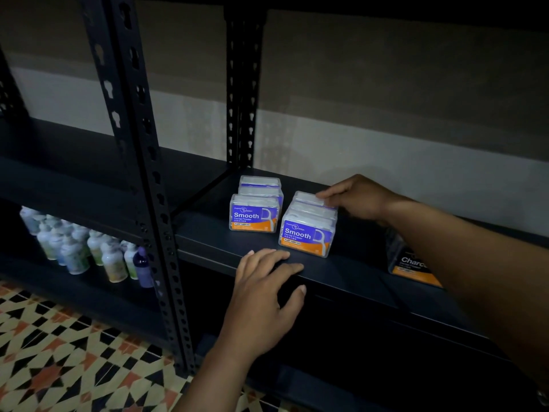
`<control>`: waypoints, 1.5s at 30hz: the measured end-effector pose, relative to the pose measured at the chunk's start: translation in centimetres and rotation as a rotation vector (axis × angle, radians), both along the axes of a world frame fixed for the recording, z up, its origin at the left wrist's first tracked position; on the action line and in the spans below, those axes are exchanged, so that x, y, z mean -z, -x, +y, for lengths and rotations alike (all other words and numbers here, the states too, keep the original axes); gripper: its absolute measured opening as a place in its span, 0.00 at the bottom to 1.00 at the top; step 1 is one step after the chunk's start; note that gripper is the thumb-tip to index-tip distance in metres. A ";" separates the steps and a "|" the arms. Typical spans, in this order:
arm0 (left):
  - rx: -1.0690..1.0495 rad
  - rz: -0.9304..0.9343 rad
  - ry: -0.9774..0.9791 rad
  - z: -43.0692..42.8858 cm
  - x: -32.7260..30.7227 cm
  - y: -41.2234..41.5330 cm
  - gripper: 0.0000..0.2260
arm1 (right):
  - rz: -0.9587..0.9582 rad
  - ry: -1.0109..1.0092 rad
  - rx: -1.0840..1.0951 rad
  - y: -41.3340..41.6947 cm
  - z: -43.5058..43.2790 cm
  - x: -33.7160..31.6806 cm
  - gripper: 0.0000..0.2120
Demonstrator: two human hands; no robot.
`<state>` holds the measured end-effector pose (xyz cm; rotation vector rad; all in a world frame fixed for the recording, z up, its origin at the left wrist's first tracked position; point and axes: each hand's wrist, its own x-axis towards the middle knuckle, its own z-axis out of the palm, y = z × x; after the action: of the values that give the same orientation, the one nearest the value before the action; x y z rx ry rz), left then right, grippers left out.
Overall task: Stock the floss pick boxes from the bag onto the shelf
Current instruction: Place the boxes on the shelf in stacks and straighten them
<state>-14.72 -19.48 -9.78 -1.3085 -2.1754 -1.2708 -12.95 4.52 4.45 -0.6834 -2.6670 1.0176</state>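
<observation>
The right hand [358, 199] is on the back box [310, 198] of the right row [307, 230] of floss pick boxes. Its fingers [329, 195] lie close together on top of that box. The thumb is hidden, so I cannot tell if the hand grips the box or only touches it. The box sits to the left of the hand, with its long side going left to right and its label to the front.

The left hand [266, 289] rests on the front edge of the shelf [341, 281]. Its fingers are spread apart and hold nothing. It is just in front of both rows, but the right hand is nearer the back box.

The left row [255, 208] stands just beside the right row, with a small gap between the 2. A black box [411, 264] lies to the right, partly hidden by the right arm. Small bottles [86, 248] stand on a lower shelf to the left. The bag is not in view.

I think the next move is to push this box snug behind its row.
</observation>
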 end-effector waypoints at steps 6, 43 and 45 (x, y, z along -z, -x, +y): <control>0.005 -0.009 -0.003 -0.1 -0.1 -0.1 0.14 | 0.007 0.001 -0.001 -0.4 -0.3 -0.1 0.12; 0.004 0.000 0.005 -0.1 -0.1 0.0 0.14 | -0.295 -0.332 -0.253 -1.6 -1.7 -0.5 0.57; 0.004 -0.004 0.004 -0.1 -0.1 0.0 0.14 | -0.313 -0.334 -0.243 -1.5 -1.7 -0.5 0.55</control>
<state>-14.71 -19.55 -9.66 -1.3138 -2.1806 -1.2722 -11.46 2.83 4.98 -0.4902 -3.1481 0.5188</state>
